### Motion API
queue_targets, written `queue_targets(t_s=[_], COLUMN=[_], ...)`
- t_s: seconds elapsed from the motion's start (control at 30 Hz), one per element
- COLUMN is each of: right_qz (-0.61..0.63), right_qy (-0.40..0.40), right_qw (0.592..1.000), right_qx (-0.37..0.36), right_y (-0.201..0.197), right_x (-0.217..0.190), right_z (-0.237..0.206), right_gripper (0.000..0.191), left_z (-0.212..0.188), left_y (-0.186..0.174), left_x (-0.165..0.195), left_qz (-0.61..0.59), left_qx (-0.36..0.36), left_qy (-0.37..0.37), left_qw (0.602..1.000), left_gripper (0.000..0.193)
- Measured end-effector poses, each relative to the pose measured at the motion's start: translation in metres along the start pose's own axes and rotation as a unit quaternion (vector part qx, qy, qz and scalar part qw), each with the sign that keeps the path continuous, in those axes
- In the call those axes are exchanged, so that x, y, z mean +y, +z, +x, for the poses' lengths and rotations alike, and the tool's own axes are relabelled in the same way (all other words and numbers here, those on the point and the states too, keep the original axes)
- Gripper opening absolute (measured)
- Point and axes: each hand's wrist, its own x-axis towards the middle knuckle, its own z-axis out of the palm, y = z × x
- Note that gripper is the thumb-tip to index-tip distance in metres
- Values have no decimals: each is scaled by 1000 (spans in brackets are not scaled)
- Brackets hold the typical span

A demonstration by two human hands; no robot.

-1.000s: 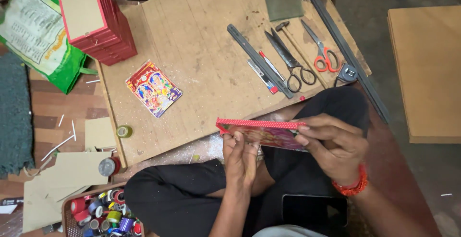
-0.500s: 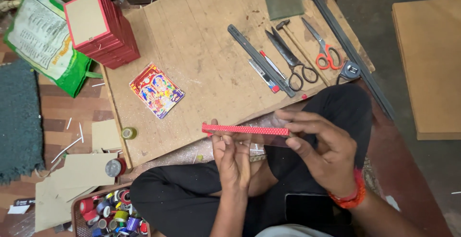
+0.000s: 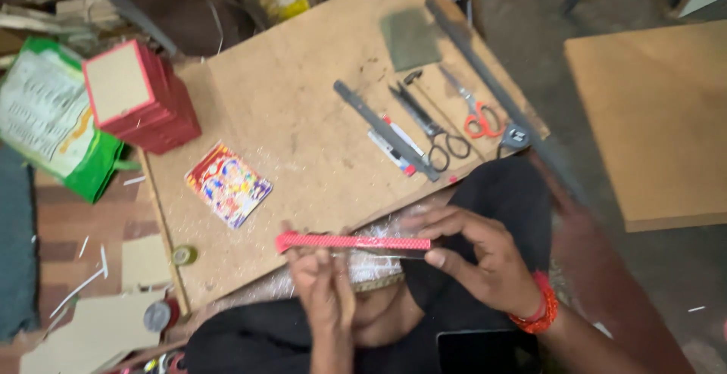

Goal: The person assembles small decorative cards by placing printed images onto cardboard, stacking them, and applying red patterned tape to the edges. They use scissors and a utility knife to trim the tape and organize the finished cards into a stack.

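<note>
I hold a flat red dotted piece [image 3: 352, 242] edge-on, level above my lap, just off the near edge of a wooden work board [image 3: 303, 109]. My left hand [image 3: 322, 287] grips its left end from below. My right hand [image 3: 485, 257] pinches its right end with fingertips. A red bangle sits on my right wrist. On the board lie a colourful picture card [image 3: 228, 184] and a stack of red boxes [image 3: 140, 98].
Tools lie at the board's right: black scissors [image 3: 435, 128], red-handled scissors [image 3: 477, 113], a cutter [image 3: 394, 147], a long metal ruler [image 3: 485, 71], a grey pad [image 3: 410, 37]. A green bag [image 3: 53, 128] lies left. Another wooden board [image 3: 659, 116] sits right. Cardboard scraps [image 3: 83, 336] lie lower left.
The red piece has turned from showing its face to edge-on and shifted left and lower in view. The camera has tilted, and the scene is blurred.
</note>
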Motion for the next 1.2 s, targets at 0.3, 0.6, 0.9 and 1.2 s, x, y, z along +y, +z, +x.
queue_targets(t_s=[0.3,0.6,0.9,1.2], right_qz=[-148,-136,-138,-188], right_qy=[-12,68,26,56], right_qw=[984,987,990,980], right_qx=[-101,-45,-26,33], right_y=[12,41,53,66], right_x=[6,27,12,11], right_z=[23,4,8,7], right_gripper=[37,20,27,29], left_z=[-10,-2,-3,-5], left_y=[74,77,90,89], left_x=[45,71,83,82], left_qz=[362,358,396,435], left_qx=[-145,-208,-199,-173], left_qy=[12,16,90,212], left_qw=[921,910,892,858], left_gripper=[116,50,52,52])
